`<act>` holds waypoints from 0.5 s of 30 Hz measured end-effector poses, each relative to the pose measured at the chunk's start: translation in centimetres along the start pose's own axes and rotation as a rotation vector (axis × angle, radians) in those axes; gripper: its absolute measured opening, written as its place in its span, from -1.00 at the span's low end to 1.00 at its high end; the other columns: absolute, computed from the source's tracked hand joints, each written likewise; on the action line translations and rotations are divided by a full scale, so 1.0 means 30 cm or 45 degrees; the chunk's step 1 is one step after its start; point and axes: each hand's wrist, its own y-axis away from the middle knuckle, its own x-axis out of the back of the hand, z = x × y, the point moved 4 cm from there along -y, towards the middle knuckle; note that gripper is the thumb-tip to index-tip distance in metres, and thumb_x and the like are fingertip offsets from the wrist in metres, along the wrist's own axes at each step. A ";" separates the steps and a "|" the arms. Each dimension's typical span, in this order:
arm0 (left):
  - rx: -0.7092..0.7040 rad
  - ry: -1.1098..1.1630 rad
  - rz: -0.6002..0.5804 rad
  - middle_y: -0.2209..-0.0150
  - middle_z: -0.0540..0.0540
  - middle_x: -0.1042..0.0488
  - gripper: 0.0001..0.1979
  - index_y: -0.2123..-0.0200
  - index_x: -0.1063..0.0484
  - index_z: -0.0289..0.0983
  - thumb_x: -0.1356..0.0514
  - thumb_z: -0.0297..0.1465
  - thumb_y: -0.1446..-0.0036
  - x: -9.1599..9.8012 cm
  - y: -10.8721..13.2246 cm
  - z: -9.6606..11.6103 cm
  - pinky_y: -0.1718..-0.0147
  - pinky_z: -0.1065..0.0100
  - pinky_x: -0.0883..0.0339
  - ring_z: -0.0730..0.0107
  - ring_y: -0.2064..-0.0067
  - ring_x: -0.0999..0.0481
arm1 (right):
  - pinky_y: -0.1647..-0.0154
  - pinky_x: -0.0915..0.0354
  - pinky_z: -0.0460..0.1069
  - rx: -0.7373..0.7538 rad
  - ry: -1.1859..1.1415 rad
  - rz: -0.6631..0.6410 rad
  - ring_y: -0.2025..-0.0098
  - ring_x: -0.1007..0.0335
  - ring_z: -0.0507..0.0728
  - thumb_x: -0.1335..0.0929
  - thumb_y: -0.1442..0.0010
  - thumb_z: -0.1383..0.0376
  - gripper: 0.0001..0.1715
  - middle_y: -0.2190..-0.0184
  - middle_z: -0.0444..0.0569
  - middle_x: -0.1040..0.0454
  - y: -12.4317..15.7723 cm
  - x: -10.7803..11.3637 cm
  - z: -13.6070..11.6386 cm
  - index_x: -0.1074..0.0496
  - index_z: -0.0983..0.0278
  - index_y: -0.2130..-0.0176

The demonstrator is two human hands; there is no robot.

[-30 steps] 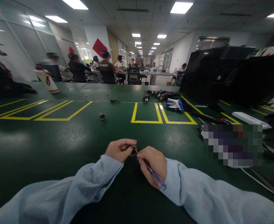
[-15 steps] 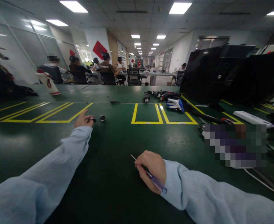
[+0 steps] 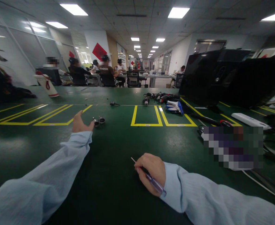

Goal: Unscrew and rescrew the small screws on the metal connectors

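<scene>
My left hand (image 3: 80,123) is stretched out over the green table (image 3: 118,147), fingers apart, holding nothing. Right beside its thumb lie two small round metal parts (image 3: 98,121), side by side on the table. My right hand (image 3: 150,173) rests near the table's front, closed around a thin screwdriver with a clear purple handle (image 3: 154,184). The metal tip (image 3: 134,160) points up and to the left. Both arms wear light blue sleeves.
Yellow tape boxes (image 3: 146,115) mark the table. A small metal piece (image 3: 114,103), a row of tool bits (image 3: 157,95) and white-blue gloves (image 3: 174,106) lie further back. Black cases (image 3: 226,76) and cables stand at the right. A white-red cone (image 3: 46,84) at far left; people sit behind.
My left hand carried the small ring from beside the screwdriver out to the far left, set it next to the other metal part and opened. The right hand stayed in place.
</scene>
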 end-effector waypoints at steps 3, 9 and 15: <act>-0.382 0.057 -0.007 -0.06 -0.24 -0.20 -0.54 0.01 -0.15 -0.37 -0.09 -0.40 0.03 0.038 0.127 0.157 -0.10 0.10 -0.03 0.10 -0.12 -0.15 | 0.31 -0.29 -0.06 0.055 -0.048 0.084 0.35 -0.34 0.04 -0.22 -0.04 0.48 -0.81 0.40 -0.01 -0.44 -0.011 0.028 -0.022 -0.30 0.31 0.28; -1.029 0.489 -0.903 -0.02 -0.14 -0.30 -0.47 0.00 -0.20 -0.21 -0.08 -0.13 0.06 0.038 0.602 0.516 -0.01 0.14 -0.17 0.15 -0.05 -0.26 | 0.03 -0.21 0.03 0.039 -0.129 0.058 0.02 -0.26 0.10 -0.23 -0.11 0.37 -0.80 0.10 -0.03 -0.41 -0.001 0.009 -0.066 -0.29 0.24 0.20; -0.773 0.363 -0.901 -0.04 -0.24 -0.26 -0.17 -0.13 -0.01 -0.26 -0.14 -0.06 0.21 0.044 0.727 0.495 0.06 0.05 -0.20 -0.03 -0.05 -0.24 | -0.17 0.03 0.05 -0.062 -0.157 -0.309 -0.13 -0.08 0.15 -0.31 -0.02 0.15 -0.54 -0.05 -0.03 -0.28 0.023 -0.089 -0.082 -0.20 0.23 0.08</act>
